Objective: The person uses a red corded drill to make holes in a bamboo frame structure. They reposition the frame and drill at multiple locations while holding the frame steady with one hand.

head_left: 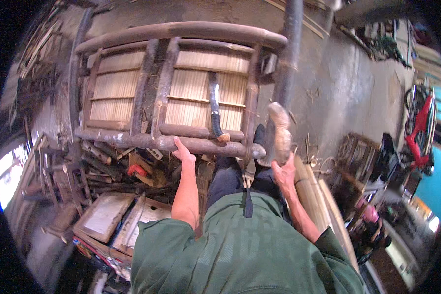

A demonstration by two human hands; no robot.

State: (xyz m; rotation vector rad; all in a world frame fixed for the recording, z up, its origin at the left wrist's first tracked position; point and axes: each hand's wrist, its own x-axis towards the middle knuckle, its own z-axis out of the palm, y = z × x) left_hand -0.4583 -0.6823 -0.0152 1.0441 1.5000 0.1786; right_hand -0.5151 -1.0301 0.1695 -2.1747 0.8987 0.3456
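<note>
The big dark-brown bamboo frame (181,30) fills my view from ten o'clock round to twelve, its two panels of thin, straw-coloured slats (191,87) facing me. The left hand (183,152) sits just off centre toward nine o'clock, against the frame's thick, round lower rail (208,145); I read that touch as steadying, since it meets the near edge partway along its length. One digit shows against the rail, but the rest are hidden from me, so I can't tell whether those fingers are curled or spread. Toward four o'clock the right hand (283,171) has its fingers wrapped round the near end of a pale tan, knobbly wooden club (281,130), which points up toward two o'clock. Held by that end, its bulky head is left free, a grip I judge suited to a swing. The head overlaps a thick grey-brown bamboo pole (288,63) at one o'clock; I can't say whether they touch. At twelve o'clock a dark-bladed knife with a curved black handle (214,104) lies on the panel nearer the right hand, its wood-tipped butt close to the lower rail, probably parked there within reach. Pale bamboo lengths (311,191) lie beside the right forearm at four o'clock, and dark offcuts (97,153) are heaped toward nine.
</note>
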